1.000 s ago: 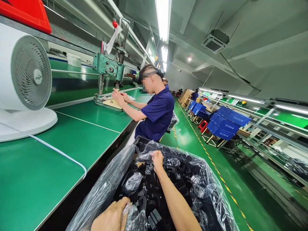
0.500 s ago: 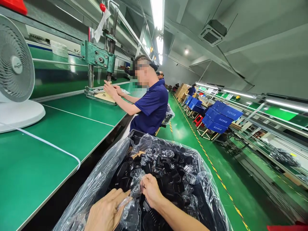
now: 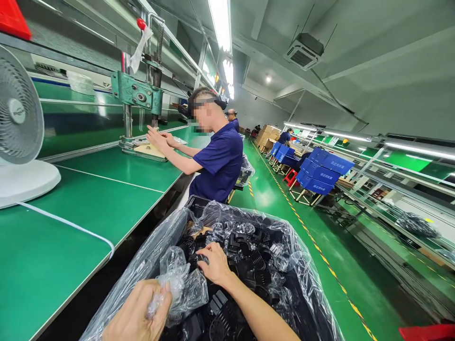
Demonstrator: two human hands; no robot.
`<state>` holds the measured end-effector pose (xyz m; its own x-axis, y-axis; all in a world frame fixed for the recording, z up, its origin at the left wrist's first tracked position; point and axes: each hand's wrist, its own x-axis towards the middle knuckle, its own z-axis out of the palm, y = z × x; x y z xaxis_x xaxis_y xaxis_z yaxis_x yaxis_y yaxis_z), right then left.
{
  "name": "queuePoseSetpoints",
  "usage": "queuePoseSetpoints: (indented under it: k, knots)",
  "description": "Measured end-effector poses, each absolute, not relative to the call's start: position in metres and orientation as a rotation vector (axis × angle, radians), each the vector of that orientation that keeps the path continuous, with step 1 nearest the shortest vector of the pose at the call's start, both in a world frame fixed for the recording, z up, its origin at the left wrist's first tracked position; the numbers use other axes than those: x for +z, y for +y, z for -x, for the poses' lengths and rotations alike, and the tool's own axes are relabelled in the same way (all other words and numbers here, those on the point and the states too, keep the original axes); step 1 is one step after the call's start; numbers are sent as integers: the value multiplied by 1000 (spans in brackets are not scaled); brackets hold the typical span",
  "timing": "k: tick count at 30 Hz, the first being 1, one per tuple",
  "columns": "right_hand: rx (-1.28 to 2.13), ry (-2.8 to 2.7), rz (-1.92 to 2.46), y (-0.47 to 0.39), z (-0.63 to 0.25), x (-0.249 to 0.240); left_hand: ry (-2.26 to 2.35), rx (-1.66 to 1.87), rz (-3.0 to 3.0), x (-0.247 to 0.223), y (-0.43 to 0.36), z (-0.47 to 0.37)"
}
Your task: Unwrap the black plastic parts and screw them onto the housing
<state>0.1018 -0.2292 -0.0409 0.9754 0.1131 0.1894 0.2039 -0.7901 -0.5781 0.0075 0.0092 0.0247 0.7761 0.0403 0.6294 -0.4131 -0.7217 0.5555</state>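
My left hand (image 3: 140,308) is closed on a bunch of crumpled clear plastic bags (image 3: 179,279), held above the near left part of a bin. My right hand (image 3: 215,265) reaches into the bin, thumb and fingers curled around a black plastic part (image 3: 202,259); how firmly it grips cannot be seen. Under both hands lie many black plastic parts (image 3: 245,244), some ribbed and some wrapped in clear film. A clear plastic liner (image 3: 142,263) drapes over the rim of the black bin (image 3: 195,201).
A green workbench (image 3: 117,208) runs along the left, bearing a white fan (image 3: 21,118) and a green hand press (image 3: 137,94). A co-worker (image 3: 220,151) sits at that press, just beyond the bin. Blue crates (image 3: 320,170) stand across the aisle on the right.
The bags have come away leftward and up in my left hand. My right hand has let go of the plastic and shifted onto a black part. The view has turned slightly.
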Motion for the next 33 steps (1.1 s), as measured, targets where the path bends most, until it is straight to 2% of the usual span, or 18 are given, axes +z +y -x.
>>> queuePoseSetpoints:
  k: [7, 15, 23, 29, 33]
  knots:
    - [-259, -196, 2406, -239, -113, -44, -360, 972, -2257, 22, -2, -17]
    - [-327, -31, 2009, -255, -126, -30, -261, 995, -2344, 29, -8, -20]
    - [-199, 107, 1679, -248, -116, 5, -373, 654, -2289, 25, 3, -2]
    - [-188, 142, 1605, -242, -105, -4, -465, 400, -2303, 9, 9, -9]
    - [0, 62, 1636, -200, -64, -21, -485, 282, -2315, -1, 4, -14]
